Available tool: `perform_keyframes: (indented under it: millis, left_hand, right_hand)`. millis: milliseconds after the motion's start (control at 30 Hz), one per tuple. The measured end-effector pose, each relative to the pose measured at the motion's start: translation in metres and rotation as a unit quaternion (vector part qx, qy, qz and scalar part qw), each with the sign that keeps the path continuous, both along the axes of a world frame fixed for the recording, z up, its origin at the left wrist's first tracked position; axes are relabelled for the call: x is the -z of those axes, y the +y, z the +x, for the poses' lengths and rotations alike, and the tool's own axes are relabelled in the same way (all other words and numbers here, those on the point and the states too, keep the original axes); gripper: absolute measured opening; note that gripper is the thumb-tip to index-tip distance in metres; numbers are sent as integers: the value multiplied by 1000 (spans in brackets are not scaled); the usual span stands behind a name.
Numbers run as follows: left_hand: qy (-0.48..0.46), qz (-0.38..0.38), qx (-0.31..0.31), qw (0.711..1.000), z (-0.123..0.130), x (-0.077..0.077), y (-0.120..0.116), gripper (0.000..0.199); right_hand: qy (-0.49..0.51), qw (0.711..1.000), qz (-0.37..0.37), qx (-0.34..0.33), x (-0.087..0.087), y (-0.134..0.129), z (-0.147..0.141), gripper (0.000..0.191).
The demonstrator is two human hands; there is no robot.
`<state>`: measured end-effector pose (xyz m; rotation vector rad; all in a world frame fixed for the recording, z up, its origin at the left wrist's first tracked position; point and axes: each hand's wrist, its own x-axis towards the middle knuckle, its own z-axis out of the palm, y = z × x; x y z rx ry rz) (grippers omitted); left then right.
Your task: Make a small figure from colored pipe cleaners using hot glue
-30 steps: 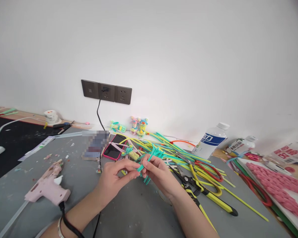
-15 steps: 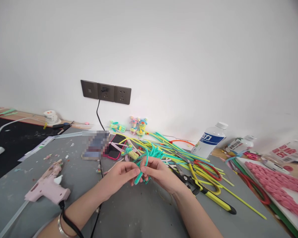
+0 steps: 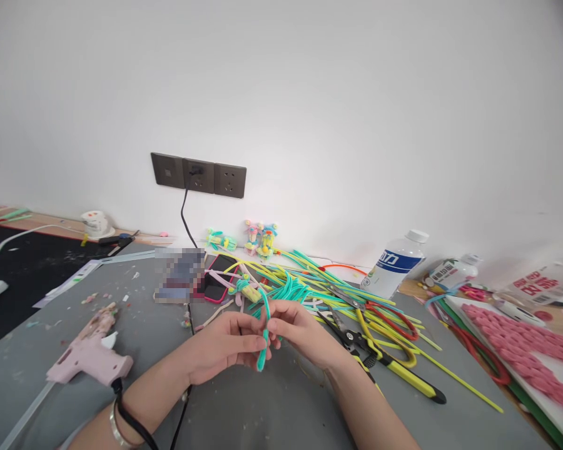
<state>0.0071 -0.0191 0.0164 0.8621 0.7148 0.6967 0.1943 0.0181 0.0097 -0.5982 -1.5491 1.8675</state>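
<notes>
A teal pipe cleaner (image 3: 261, 359), folded on itself at its lower end, is pinched between both hands above the grey table. My left hand (image 3: 229, 342) grips it from the left with thumb and fingers closed. From the right, my right hand (image 3: 294, 328) pinches it just beside the left fingertips. One end of it rises above the fingers. Just behind the hands lie a bundle of teal pipe cleaners (image 3: 288, 287) and a small yellow-and-teal pipe-cleaner figure (image 3: 249, 291). Fingers hide part of the held piece.
A pink glue gun (image 3: 91, 359) lies left, its black cord near my left forearm. Yellow-handled pliers (image 3: 403, 375) and red-handled scissors (image 3: 394, 322) lie right among yellow pipe cleaners. A white bottle (image 3: 394, 265) stands behind them. A phone (image 3: 217, 279) lies behind the hands.
The folded teal end now points more steeply down and hangs lower between my hands. My left hand has shifted slightly down. The tools and the bottle remain in place.
</notes>
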Motion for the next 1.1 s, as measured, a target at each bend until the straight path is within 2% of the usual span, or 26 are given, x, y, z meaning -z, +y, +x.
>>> perform_keyframes:
  millis: [300,533,767,933,1100]
  left_hand:
    - [-17,10,23,1000,0,0,-1,27]
    - [1,15,-2,1000,1,1,0,26]
    - [34,44,-60,997,2,2,2,31]
    - [50,68,-96,992,2,1,3,35]
    - [53,97,-136,984,3,0,3,35]
  right_hand:
    - [-11,999,8,29,0,0,0,29]
    - [-1,999,30,31,-7,-5,-6,28]
    - [5,990,74,117,-7,-8,-14,24]
    - [3,973,163,163,-2,-8,-15,16]
    - [-40,923,319,212,0,-9,-13,9]
